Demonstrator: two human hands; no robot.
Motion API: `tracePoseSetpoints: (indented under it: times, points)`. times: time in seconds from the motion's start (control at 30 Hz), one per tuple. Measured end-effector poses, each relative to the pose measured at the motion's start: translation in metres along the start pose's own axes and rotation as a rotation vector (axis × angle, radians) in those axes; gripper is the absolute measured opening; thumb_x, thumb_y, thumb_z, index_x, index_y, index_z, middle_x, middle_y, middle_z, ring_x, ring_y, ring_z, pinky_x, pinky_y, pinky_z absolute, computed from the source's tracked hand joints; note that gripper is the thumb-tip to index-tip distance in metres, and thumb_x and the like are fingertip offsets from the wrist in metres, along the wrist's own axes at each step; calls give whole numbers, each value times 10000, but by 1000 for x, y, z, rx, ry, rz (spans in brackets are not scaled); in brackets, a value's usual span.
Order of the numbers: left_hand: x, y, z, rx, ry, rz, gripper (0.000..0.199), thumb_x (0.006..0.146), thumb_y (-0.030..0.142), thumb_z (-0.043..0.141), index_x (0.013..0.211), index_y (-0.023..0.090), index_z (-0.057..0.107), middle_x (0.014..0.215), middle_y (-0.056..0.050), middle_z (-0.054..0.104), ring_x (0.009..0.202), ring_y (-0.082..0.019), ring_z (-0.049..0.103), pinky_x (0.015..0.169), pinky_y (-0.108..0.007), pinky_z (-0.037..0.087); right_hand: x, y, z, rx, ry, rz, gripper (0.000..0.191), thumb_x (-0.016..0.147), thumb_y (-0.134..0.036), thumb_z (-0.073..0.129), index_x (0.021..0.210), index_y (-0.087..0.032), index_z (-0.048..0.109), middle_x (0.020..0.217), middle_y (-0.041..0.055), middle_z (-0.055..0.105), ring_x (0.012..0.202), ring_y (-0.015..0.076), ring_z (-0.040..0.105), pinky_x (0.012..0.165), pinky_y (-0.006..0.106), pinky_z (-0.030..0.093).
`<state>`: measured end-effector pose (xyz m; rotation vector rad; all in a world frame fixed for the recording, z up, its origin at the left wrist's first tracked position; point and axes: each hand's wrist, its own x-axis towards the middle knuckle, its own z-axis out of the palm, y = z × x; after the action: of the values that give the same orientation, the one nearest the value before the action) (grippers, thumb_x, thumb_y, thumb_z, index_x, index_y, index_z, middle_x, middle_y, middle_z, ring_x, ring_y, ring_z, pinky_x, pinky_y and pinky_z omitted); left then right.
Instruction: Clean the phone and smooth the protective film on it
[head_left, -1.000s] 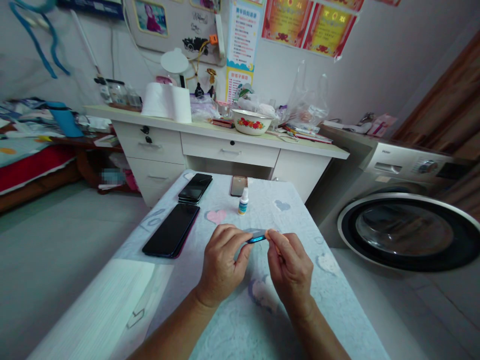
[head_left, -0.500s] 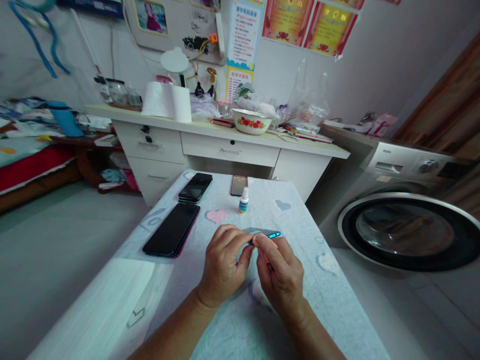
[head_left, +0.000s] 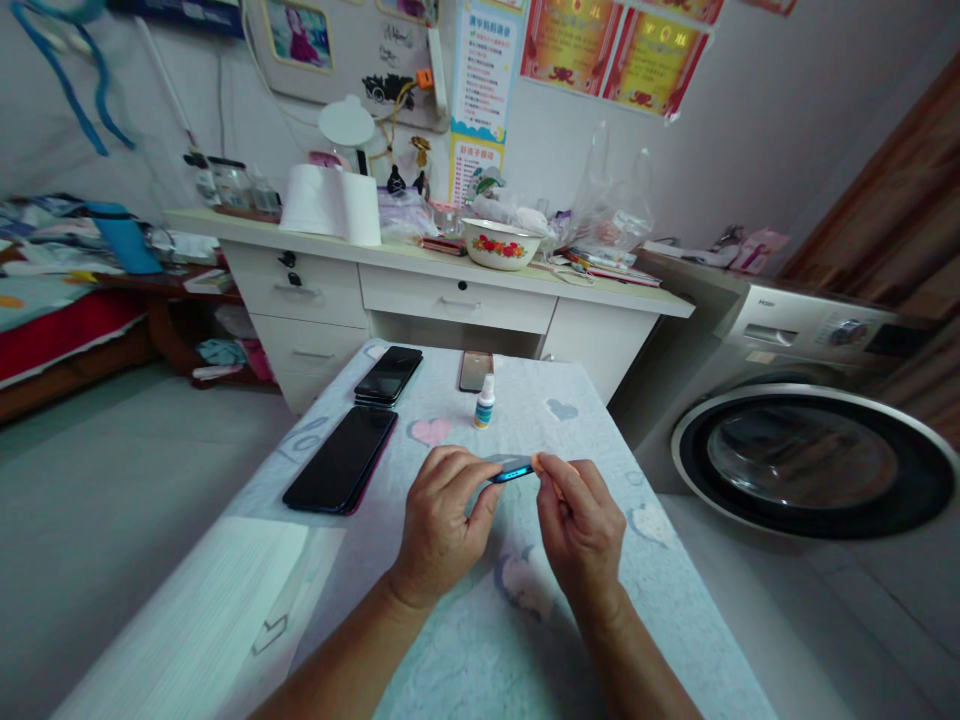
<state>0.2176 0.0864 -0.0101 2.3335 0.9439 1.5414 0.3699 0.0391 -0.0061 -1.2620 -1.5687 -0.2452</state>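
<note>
My left hand [head_left: 444, 515] is closed, pinching the left end of a phone [head_left: 516, 472] between thumb and fingers. The phone is seen nearly edge-on, its blue edge facing me, held above the table. At its right end, my right hand [head_left: 583, 515] is closed around a small orange cloth [head_left: 537, 464]. Only bits of the cloth show between the fingers, close against the phone's edge. Just beyond the hands a small white spray bottle [head_left: 484, 402] with a blue and yellow label stands upright on the table.
Left of my hands lie a large black phone [head_left: 341, 460] and a stack of phones [head_left: 388, 375]. A phone-shaped item [head_left: 476, 371] lies at the far edge of the cloth-covered table [head_left: 600, 620]. Behind is a white desk [head_left: 457, 300]; a washing machine [head_left: 810, 370] stands right.
My right hand has slid right along the phone's edge to its right end, uncovering the blue edge between the hands. My left hand keeps its hold on the phone.
</note>
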Motion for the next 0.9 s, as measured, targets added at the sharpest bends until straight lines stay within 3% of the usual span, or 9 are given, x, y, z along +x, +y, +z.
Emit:
tracePoseSetpoints:
  times: [0.9]
  points:
    - [-1, 3, 3, -5, 0, 16, 120, 821, 135, 573, 912, 175, 639, 820, -49, 640, 848, -193, 539, 785, -350, 460, -6, -11, 7, 64, -75, -64, 354, 822, -39, 509, 1124, -208, 585, 864, 38, 568, 684, 102, 557, 590, 201, 463]
